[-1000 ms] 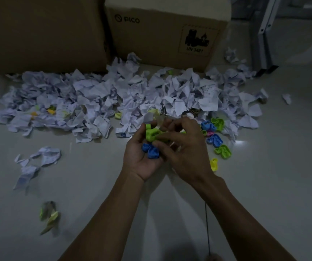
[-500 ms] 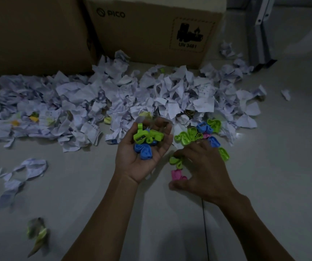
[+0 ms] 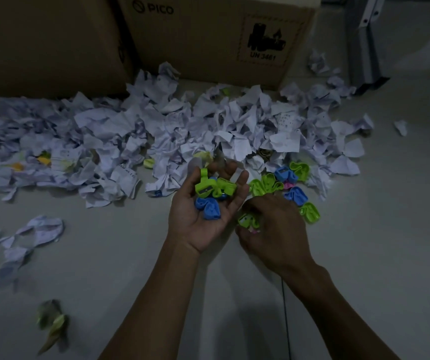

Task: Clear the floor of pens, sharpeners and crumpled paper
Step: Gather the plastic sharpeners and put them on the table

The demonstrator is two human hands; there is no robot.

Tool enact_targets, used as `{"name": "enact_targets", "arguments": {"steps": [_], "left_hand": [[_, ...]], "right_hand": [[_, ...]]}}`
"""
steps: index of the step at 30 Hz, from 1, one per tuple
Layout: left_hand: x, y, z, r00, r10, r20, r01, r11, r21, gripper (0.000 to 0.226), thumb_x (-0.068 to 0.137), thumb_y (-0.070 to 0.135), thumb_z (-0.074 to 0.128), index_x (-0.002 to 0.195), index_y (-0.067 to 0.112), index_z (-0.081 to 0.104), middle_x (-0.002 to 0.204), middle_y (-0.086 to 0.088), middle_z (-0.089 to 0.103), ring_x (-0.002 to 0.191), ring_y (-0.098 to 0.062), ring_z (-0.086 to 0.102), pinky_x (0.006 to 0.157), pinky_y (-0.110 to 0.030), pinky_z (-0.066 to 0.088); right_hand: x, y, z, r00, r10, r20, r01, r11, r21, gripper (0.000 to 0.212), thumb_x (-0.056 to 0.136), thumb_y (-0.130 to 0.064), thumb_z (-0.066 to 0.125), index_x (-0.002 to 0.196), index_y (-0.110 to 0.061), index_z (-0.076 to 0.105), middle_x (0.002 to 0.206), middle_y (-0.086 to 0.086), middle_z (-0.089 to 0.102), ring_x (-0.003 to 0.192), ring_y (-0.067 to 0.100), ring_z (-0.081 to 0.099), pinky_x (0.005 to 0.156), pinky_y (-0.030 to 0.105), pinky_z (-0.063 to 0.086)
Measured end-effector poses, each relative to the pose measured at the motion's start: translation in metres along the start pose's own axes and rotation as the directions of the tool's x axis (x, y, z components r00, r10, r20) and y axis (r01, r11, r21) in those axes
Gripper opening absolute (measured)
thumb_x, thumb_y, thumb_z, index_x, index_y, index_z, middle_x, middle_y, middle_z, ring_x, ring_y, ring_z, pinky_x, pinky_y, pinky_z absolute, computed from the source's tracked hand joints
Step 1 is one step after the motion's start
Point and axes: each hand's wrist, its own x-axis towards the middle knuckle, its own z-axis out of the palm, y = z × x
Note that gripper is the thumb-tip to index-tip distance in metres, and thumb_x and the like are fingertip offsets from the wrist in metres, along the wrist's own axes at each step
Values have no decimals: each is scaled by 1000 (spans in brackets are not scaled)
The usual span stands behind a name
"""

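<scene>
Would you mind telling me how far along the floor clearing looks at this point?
Early. Done: the left hand cups a few green and blue sharpeners. In hand: the right hand is picking a green sharpener off the floor, something pink beneath its fingers. Left: more loose sharpeners beside the hands, the wide crumpled paper pile before the cardboard boxes, and stray scraps nearer. No pens are visible.
</scene>
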Motion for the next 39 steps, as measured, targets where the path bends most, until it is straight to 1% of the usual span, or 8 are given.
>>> {"name": "enact_targets", "arguments": {"steps": [4,8,18,21,25,29,33,39], "left_hand": [[-3,0,1,1000,19,-10,-19,999,-35,44,92,38,50,119,5,62,123,-18,63,114,-39,60,94,-51,50],[-8,-1,3,999,25,-20,-26,1000,-14,44,98,40,42,104,7,71,115,-18,67,103,-38,66,87,-49,54],[-32,-13,20,1000,20,-13,-20,1000,23,38,92,35,48,114,7,61,100,-16,71,88,-31,71,75,-44,60],[-36,-9,17,1000,11,-10,-11,1000,19,38,95,36,46,106,6,66,100,-15,71,89,-33,71,82,-44,57],[-40,-6,17,999,21,37,-20,1000,-24,39,97,34,45,97,5,71,124,-20,63,106,-43,63,87,-54,52],[-42,-2,12,997,4,75,1,998,-59,38,96,34,45,102,6,70,138,-18,53,119,-47,54,91,-56,50],[-43,-3,11,998,-1,64,3,1000,-22,43,97,35,43,97,5,74,135,-16,56,118,-44,55,96,-54,48],[-43,-6,10,999,-15,41,16,1000,-25,46,98,37,43,95,3,74,135,-15,56,119,-44,55,95,-55,47]], "right_hand": [[0,-8,-17,978,142,-152,-98,960,263,36,62,-29,73,95,-16,71,88,-4,68,79,14,61,69,25,48],[7,-26,-41,957,93,-276,25,918,396,30,68,-16,83,95,-16,70,88,-7,68,79,3,61,71,7,40],[25,-58,-54,982,-104,-158,148,941,303,46,65,-30,80,108,-17,70,102,-5,69,97,18,60,81,42,50],[19,-59,-57,972,-154,-177,206,923,325,49,66,-38,81,109,-18,70,103,-6,68,99,15,59,84,34,48],[7,-44,-58,949,26,-313,115,898,424,23,78,-22,77,100,-17,71,95,-9,68,91,4,62,78,14,46],[-12,-7,-45,988,133,-79,-111,965,238,31,72,-25,82,100,-19,71,94,-6,67,84,12,61,73,27,50],[-34,2,-25,996,46,81,-39,995,-90,52,57,-52,84,98,-22,72,91,-2,60,90,22,50,68,33,43],[-44,1,-12,999,42,-17,-43,995,-91,39,59,-45,84,89,-24,72,85,-4,52,85,20,45,63,30,37]]}}
